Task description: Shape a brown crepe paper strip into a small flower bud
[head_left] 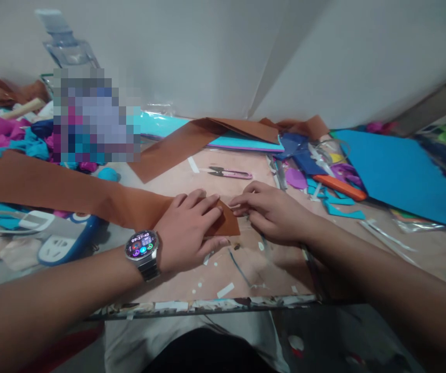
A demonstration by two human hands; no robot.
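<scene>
A long brown strip of paper or thin foam sheet (79, 189) runs in from the left across the work board (192, 282). My left hand (187, 228) lies on its right end, fingers spread and pressing it down; a watch is on that wrist. Close to the strip's end, the fingers of my right hand (273, 212) are pinched together. Whatever sits between those fingertips is too small to make out. Beyond my hands lie thread snips (231, 173) with a pink handle. Another brown strip (180, 145) slants behind them.
A blue-and-white power strip (69, 238) and crumpled coloured pieces (13, 132) lie at left. Farther back stands a clear bottle (67, 46). To the right are an orange cutter (339, 187), a large blue sheet (405, 176) and scraps. A white wall rises behind.
</scene>
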